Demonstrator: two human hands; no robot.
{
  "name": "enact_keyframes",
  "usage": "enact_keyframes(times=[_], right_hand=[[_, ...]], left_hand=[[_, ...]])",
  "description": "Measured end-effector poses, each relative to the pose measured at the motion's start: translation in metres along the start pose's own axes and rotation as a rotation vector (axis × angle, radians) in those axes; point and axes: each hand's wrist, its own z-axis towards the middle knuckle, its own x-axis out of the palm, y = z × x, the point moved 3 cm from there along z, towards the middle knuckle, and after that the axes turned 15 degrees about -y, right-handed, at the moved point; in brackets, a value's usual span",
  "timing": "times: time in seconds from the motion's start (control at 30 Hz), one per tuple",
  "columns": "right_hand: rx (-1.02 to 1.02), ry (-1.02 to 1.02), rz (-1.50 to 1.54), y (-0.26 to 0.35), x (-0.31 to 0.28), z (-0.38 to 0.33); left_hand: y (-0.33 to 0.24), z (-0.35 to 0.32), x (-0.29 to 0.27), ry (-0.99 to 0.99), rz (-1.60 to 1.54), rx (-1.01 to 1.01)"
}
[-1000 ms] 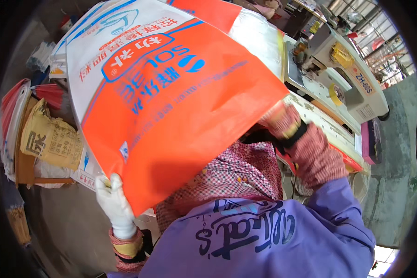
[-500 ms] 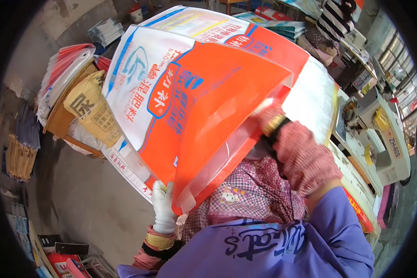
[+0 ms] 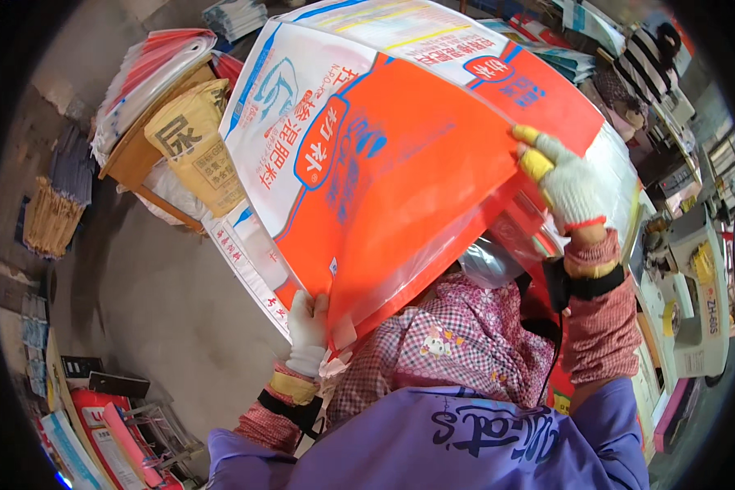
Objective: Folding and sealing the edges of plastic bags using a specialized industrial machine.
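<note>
A large woven sack with orange-red and white printed panels and a clear inner liner showing at its mouth lies slanting across in front of me. My left hand, in a white glove, pinches the near left corner of its mouth. At the sack's right corner is my right hand, in a white glove with yellow fingertips. Its fingers are bent but apart, the tips close to the sack's edge; contact there is hard to make out. Under the sack's far side lies a similar sack.
Left stands a wooden stool with folded sacks, a yellow sack hanging by it. On the right is a pale sewing machine. A person in a striped top sits at the far right. Stacked bundles line the left wall.
My right hand has come out of the sack's mouth and moved up and right to its corner. My left hand keeps its hold. The whole view has shifted slightly.
</note>
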Motion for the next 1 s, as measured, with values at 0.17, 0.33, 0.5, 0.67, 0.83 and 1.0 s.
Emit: enact_keyframes(times=[0.17,0.33,0.5,0.67,0.83,1.0], right_hand=[[-0.108,0.076,-0.241,0.001,0.028,-0.016],[-0.364,0.278,-0.788,-0.044,0.099,-0.055],[0.002,0.626,-0.968,-0.217,0.171,-0.075],[0.238,0.635,-0.960,-0.334,0.183,-0.079],[0.249,0.625,-0.936,-0.352,0.167,-0.078],[0.259,0.610,-0.920,-0.351,0.152,-0.075]], left_hand=[[0.056,-0.008,-0.016,0.088,-0.066,-0.158],[0.099,-0.011,-0.021,0.007,-0.445,-0.392],[0.114,-0.027,-0.046,-0.138,0.267,-0.279],[0.142,-0.047,-0.058,0.020,0.642,-0.300],[0.150,-0.037,-0.043,-0.004,0.571,-0.297],[0.131,-0.016,-0.028,-0.083,0.406,-0.398]])
